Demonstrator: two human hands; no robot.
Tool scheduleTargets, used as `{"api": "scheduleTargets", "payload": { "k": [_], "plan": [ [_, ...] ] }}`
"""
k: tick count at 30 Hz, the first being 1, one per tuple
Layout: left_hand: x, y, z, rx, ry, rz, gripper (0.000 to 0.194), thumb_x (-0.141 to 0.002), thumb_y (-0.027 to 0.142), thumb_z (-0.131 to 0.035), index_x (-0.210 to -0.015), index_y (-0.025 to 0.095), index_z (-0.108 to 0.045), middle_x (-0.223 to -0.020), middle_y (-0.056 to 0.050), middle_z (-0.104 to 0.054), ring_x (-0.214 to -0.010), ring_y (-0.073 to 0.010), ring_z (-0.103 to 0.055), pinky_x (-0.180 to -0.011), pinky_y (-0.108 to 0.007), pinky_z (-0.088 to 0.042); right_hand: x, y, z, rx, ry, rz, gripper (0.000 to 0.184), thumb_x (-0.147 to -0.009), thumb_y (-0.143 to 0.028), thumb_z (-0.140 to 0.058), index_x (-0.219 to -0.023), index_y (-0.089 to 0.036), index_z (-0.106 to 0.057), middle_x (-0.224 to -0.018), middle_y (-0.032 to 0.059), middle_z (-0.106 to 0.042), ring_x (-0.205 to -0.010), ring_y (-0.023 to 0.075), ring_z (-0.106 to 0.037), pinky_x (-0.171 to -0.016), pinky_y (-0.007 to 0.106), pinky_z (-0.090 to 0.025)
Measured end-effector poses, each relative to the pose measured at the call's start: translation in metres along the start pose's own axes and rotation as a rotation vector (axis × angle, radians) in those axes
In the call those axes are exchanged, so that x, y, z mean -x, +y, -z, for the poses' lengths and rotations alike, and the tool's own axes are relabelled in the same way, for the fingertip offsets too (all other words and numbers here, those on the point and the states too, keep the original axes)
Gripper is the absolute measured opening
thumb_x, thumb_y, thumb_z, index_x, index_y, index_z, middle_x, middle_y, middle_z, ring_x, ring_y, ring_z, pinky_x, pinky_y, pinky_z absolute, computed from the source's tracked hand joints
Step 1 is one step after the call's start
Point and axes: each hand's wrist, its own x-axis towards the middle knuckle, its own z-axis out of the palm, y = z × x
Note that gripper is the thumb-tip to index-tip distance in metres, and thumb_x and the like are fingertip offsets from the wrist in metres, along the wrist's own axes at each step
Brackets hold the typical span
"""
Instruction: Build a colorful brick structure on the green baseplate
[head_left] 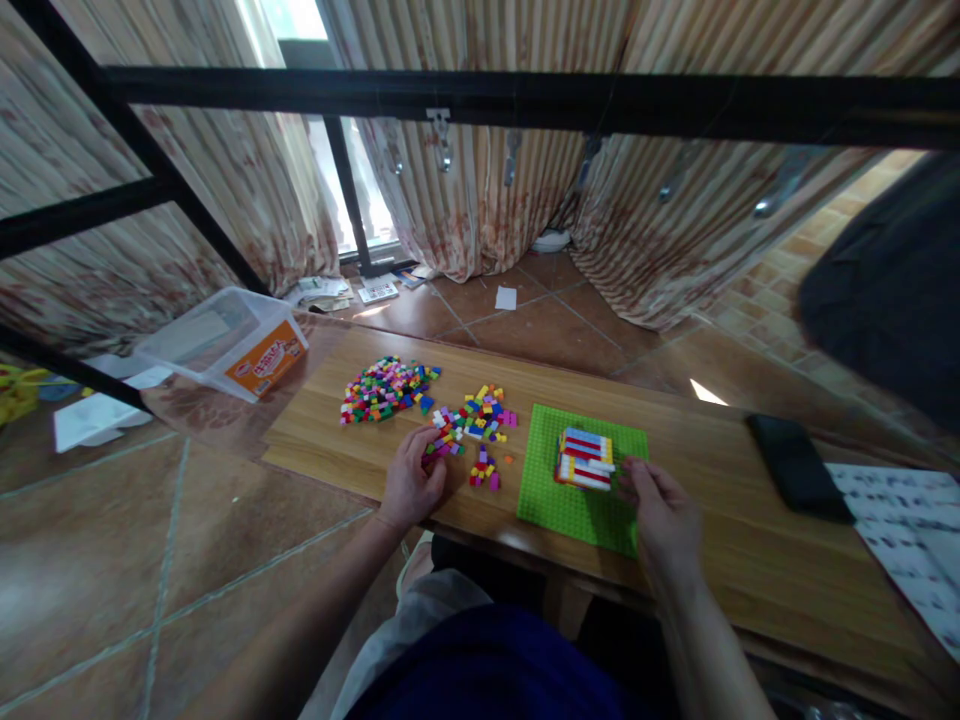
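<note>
A small block of stacked toy bricks (583,460), striped red, white, yellow and blue on top, stands on a green baseplate (544,490). My right hand (664,508) is just right of the stack, over the plate's right edge. Its thumb and fingers are pressed together; anything between them is too small to make out. Further left, my left hand (412,480) rests at the table's front edge with bent fingers, thumb and forefinger apart, touching the near side of a loose brick group (480,415). A smaller brick cluster (484,468) lies between that hand and the plate.
A larger heap of mixed bricks (386,388) lies at the wooden table's (712,480) left. On the right are a black phone (799,468) and a printed sheet (907,530). A clear plastic bin (225,340) stands beyond the left end. A dark metal bar (480,98) crosses above.
</note>
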Motion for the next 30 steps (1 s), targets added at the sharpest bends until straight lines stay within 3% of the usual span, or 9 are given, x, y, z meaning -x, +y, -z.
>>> {"api": "scheduleTargets", "payload": {
  "k": [5,11,16,30],
  "plan": [
    [0.000,-0.001,0.000,-0.001,-0.003,-0.001,0.036,-0.079,0.009,-0.056,-0.114,0.017,-0.059,-0.120,-0.012,-0.065,-0.116,-0.0242,-0.061,-0.103,-0.043,-0.053,0.002,-0.006,-0.013,-0.018,-0.075,-0.041,0.047,-0.065,-0.057,-0.078,-0.090,-0.017,-0.074,-0.085,0.0049,-0.074,-0.070,0.0153,-0.064,-0.060,0.027,-0.050],
    [0.000,0.001,0.001,-0.013,-0.008,-0.006,0.037,-0.079,0.008,-0.056,-0.115,0.017,-0.059,-0.120,-0.011,-0.065,-0.117,-0.0242,-0.061,-0.104,-0.043,-0.052,0.001,-0.003,-0.021,-0.054,-0.066,-0.042,0.049,-0.057,-0.051,-0.084,-0.090,-0.016,-0.073,-0.085,0.0054,-0.074,-0.071,0.0168,-0.066,-0.064,0.030,-0.054],
    [0.000,0.002,0.001,-0.008,-0.005,-0.018,0.036,-0.079,0.008,-0.055,-0.114,0.017,-0.059,-0.119,-0.012,-0.065,-0.116,-0.0239,-0.061,-0.103,-0.042,-0.052,0.002,-0.006,-0.024,-0.055,-0.039,-0.059,0.048,-0.055,-0.048,-0.085,-0.088,-0.016,-0.073,-0.082,0.0053,-0.074,-0.067,0.0157,-0.066,-0.057,0.027,-0.052],
    [0.000,0.002,0.000,-0.002,-0.005,-0.015,0.037,-0.078,0.007,-0.055,-0.114,0.017,-0.060,-0.119,-0.011,-0.065,-0.115,-0.0240,-0.062,-0.102,-0.043,-0.053,0.001,-0.006,-0.024,-0.091,-0.039,-0.074,0.045,-0.053,-0.042,-0.086,-0.087,-0.016,-0.073,-0.083,0.0043,-0.075,-0.067,0.0154,-0.067,-0.060,0.028,-0.054]
  ]
}}
